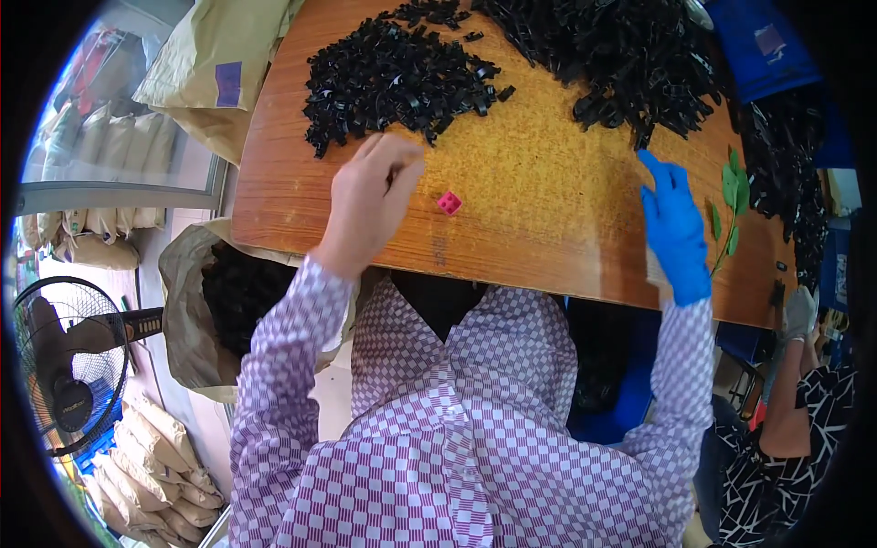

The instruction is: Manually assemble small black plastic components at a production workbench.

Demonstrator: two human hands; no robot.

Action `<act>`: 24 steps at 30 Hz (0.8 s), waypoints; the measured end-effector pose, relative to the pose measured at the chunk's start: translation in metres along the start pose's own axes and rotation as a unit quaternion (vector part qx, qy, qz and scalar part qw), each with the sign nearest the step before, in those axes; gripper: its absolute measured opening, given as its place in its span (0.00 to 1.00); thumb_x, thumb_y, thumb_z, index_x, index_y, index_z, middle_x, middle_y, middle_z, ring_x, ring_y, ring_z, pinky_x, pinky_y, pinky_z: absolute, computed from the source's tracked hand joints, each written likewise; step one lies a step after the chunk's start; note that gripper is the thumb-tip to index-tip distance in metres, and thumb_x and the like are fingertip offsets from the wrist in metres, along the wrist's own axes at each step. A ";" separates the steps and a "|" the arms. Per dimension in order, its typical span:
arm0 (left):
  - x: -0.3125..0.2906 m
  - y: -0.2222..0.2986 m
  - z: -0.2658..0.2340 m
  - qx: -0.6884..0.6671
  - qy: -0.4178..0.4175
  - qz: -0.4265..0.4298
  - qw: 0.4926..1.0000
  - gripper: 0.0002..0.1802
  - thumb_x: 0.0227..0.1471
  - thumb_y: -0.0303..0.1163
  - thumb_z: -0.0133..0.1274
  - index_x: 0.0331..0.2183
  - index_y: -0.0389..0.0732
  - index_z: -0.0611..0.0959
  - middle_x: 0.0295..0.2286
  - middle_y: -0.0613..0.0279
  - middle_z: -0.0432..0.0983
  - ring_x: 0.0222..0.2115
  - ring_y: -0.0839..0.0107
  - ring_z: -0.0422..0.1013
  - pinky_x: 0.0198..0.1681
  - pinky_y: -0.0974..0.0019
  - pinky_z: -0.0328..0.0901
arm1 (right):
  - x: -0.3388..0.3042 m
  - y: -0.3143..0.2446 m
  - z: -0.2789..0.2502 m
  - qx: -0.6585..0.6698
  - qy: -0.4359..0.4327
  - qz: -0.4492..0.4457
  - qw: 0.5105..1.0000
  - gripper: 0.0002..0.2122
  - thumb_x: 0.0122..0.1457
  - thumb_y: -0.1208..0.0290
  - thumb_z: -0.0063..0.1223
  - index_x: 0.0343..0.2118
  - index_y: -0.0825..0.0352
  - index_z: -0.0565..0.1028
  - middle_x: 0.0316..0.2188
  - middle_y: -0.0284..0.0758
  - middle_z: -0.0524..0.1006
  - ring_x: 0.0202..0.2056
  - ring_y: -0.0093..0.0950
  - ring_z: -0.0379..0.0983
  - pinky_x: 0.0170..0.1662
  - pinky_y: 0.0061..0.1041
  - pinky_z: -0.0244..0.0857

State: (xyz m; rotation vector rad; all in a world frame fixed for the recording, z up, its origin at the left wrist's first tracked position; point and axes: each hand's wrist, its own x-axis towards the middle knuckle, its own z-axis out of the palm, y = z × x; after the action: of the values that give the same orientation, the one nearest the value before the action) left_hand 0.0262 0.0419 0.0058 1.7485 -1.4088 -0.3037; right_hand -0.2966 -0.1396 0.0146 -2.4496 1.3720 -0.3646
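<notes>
a: black plastic clips (393, 78) lie in a loose heap on the orange-brown wooden table (539, 210), just beyond the fingertips of the left hand (370, 201). that hand is bare, its back turned up, the fingers curled together at the heap's near edge. whether a clip sits pinched between them cannot be told; the hand hides its own grip.

b: and the other hand?

a: the right hand (674, 228) wears a blue glove. its fingers are spread and mostly straight, holding nothing, with the tips right under the lower fringe of a second, larger pile of black parts (621, 55).

b: anything between the two hands?

a: a small pink plastic piece (449, 203) lies alone on the bare wood, just to the right of the left fingers and well apart from the gloved ones. a green leafy sprig (733, 205) lies just past the outer side of the glove, near the table's right edge.

b: what could go wrong?

a: as a judgement, a sweep of the curled left fingers could drag loose clips toward the near table edge, where they could drop into the open sack (196, 310) below or onto the floor. the gloved fingers could tangle in the interlocked parts and pull down a clump rather than one. the pink piece, so close, could get knocked into the black heap and lost.
</notes>
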 end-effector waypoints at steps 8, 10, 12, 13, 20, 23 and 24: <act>0.030 -0.017 0.018 0.171 -0.063 0.001 0.983 0.07 0.53 0.33 0.57 0.34 0.42 0.78 0.27 0.58 0.74 0.25 0.57 0.74 0.27 0.59 0.68 | 0.057 0.056 0.011 -0.189 -0.025 -0.203 0.960 0.18 0.59 0.78 0.52 0.53 0.61 0.71 0.39 0.40 0.72 0.38 0.40 0.72 0.39 0.36 0.69; 0.023 -0.021 0.015 0.165 -0.065 -0.004 0.984 0.07 0.53 0.33 0.57 0.34 0.43 0.78 0.27 0.58 0.74 0.25 0.57 0.74 0.27 0.59 0.68 | 0.061 0.069 0.016 -0.192 -0.046 -0.194 0.961 0.16 0.59 0.77 0.51 0.51 0.62 0.72 0.40 0.41 0.72 0.40 0.41 0.72 0.40 0.35 0.69; 0.011 -0.023 0.007 0.152 -0.059 -0.012 0.987 0.06 0.53 0.32 0.56 0.34 0.43 0.78 0.27 0.59 0.74 0.25 0.58 0.74 0.27 0.59 0.68 | 0.061 0.070 0.020 -0.190 -0.059 -0.193 0.961 0.15 0.59 0.77 0.51 0.50 0.62 0.73 0.41 0.41 0.73 0.40 0.41 0.72 0.40 0.35 0.69; 0.006 -0.025 0.005 0.153 -0.061 -0.016 0.986 0.06 0.53 0.32 0.56 0.34 0.43 0.78 0.27 0.59 0.74 0.25 0.58 0.74 0.27 0.59 0.68 | 0.058 0.070 0.019 -0.184 -0.043 -0.205 0.960 0.14 0.60 0.77 0.51 0.49 0.63 0.73 0.41 0.41 0.73 0.41 0.41 0.72 0.41 0.35 0.70; -0.011 -0.027 -0.019 0.118 -0.025 -0.055 0.991 0.04 0.53 0.27 0.54 0.33 0.44 0.81 0.29 0.59 0.74 0.27 0.57 0.75 0.28 0.60 0.69 | 0.043 0.037 -0.005 -0.061 -0.103 -0.201 0.972 0.12 0.62 0.76 0.50 0.49 0.63 0.74 0.40 0.41 0.75 0.42 0.37 0.74 0.42 0.31 0.69; -0.002 -0.018 -0.024 0.184 -0.073 0.033 0.980 0.07 0.51 0.24 0.52 0.34 0.45 0.81 0.32 0.59 0.73 0.27 0.57 0.75 0.28 0.60 0.69 | 0.035 0.026 -0.019 0.052 -0.081 -0.133 0.986 0.13 0.63 0.76 0.49 0.51 0.62 0.73 0.37 0.40 0.74 0.41 0.33 0.75 0.42 0.29 0.69; 0.004 -0.015 -0.020 0.212 -0.100 0.083 0.969 0.09 0.51 0.22 0.51 0.34 0.45 0.81 0.33 0.59 0.73 0.27 0.56 0.75 0.29 0.60 0.70 | 0.033 0.026 -0.021 0.045 -0.079 -0.124 0.988 0.13 0.63 0.76 0.49 0.51 0.62 0.73 0.37 0.40 0.74 0.41 0.33 0.75 0.42 0.29 0.69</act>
State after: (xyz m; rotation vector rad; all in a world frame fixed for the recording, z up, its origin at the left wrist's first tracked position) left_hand 0.0513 0.0474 0.0085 1.9628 -1.8597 -0.0908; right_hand -0.3078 -0.1838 0.0262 -2.5175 0.9689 -0.2750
